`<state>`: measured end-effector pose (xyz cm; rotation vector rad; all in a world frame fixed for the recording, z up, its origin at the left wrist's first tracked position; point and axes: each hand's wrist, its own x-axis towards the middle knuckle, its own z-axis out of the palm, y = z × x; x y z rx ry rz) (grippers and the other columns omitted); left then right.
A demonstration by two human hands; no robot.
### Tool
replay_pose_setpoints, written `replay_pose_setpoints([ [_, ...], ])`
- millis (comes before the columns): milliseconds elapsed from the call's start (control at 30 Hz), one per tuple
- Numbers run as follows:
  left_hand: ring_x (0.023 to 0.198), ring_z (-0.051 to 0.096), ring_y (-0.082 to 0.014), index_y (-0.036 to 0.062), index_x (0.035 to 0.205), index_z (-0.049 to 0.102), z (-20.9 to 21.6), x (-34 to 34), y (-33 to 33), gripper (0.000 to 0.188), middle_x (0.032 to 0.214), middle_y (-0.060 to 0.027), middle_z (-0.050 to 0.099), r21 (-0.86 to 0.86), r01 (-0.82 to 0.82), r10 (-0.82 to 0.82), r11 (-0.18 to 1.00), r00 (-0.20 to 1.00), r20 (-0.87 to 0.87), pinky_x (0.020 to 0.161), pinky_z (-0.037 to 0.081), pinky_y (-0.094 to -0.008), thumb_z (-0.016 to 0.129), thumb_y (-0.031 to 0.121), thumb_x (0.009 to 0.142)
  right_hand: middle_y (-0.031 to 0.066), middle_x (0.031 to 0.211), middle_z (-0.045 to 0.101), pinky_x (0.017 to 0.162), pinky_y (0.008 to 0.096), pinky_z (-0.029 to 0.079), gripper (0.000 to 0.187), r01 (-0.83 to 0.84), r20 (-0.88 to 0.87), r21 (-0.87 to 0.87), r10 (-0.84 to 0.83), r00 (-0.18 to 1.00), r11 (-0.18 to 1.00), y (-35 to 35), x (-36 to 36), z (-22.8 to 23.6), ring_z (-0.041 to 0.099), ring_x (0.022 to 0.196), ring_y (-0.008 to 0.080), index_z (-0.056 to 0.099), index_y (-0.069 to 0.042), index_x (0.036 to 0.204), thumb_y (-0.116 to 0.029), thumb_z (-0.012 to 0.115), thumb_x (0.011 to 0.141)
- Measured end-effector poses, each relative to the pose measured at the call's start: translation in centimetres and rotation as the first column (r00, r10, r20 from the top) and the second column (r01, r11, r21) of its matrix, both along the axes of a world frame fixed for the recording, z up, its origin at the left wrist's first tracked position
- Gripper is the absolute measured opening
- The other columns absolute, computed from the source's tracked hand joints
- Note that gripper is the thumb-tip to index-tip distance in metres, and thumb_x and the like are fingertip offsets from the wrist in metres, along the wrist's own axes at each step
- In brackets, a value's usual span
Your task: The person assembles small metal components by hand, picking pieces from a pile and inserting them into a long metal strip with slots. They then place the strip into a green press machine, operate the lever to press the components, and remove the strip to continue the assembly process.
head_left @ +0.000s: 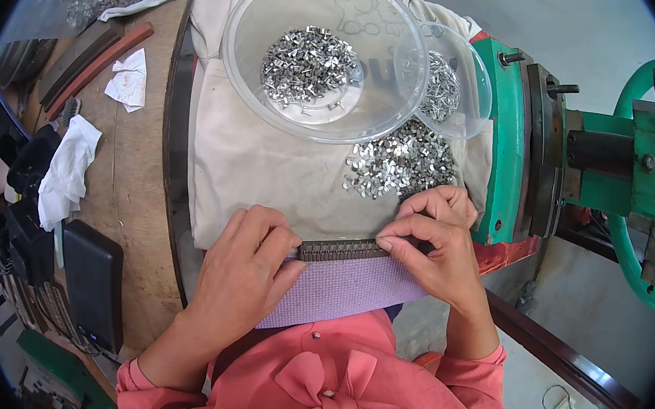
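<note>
A dark grey ribbed metal strip [343, 250], with a row of narrow slots across it, lies along the near edge of the beige cloth. My left hand [247, 264] is closed, thumb and fingertips at the strip's left end. My right hand [441, 251] pinches its right end between thumb and forefinger; its other fingers are curled. Beneath the strip, a purple woven cloth [351, 289] hangs toward my body. Just beyond my right hand, a loose pile of small shiny metal pieces [398, 164] is spread out. Whether my fingertips also hold a small piece is hidden.
Beyond my hands stand a large clear bowl [235, 61] and a smaller one [475, 100], both containing small metal parts. A green machine with a handwheel [620, 233] is at right. The wooden table [136, 186] at left carries tissues, curved bars and a black box-shaped device [91, 280].
</note>
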<state>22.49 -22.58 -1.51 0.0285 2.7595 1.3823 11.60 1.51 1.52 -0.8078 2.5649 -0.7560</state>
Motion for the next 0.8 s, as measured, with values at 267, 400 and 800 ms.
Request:
replay_pose_setpoints([
  [267,0.091,0.057,-0.0338,0.0009,0.095,0.061,-0.14,-0.06,-0.01,0.030,0.104,-0.0125,0.056,-0.008,0.019,-0.019,1.000,0.999,-0.049,0.076,0.048,-0.0435,0.081,0.004,0.072,-0.0059,0.095,0.062,0.098,0.0396,0.027,0.014,-0.009,-0.008,0.020,0.009,1.000,1.000,0.12,0.10,-0.13,0.048,0.105,0.0199,0.081,-0.016,0.086,-0.018,0.084,0.072],
  [400,0.092,0.056,-0.0336,0.0011,0.095,0.061,-0.09,-0.05,-0.03,0.031,0.104,-0.0124,0.055,-0.003,0.025,-0.025,1.000,0.998,-0.052,0.076,0.048,-0.0435,0.081,0.004,0.072,-0.0052,0.094,0.063,0.098,0.0384,0.028,0.017,0.000,0.006,0.035,0.000,1.000,0.999,0.23,-0.03,0.07,0.049,0.104,0.0194,0.082,-0.016,0.087,-0.016,0.084,0.071],
  [800,0.095,0.058,-0.0331,0.0022,0.097,0.063,-0.16,0.17,0.01,0.034,0.104,-0.0124,0.059,-0.014,0.005,-0.005,1.000,1.000,-0.019,0.079,0.049,-0.0415,0.083,0.004,0.069,-0.0059,0.094,0.063,0.100,0.0391,0.027,0.019,-0.027,0.010,0.033,0.026,1.000,0.999,0.40,-0.11,0.08,0.050,0.103,0.0192,0.082,-0.016,0.088,-0.015,0.084,0.069],
])
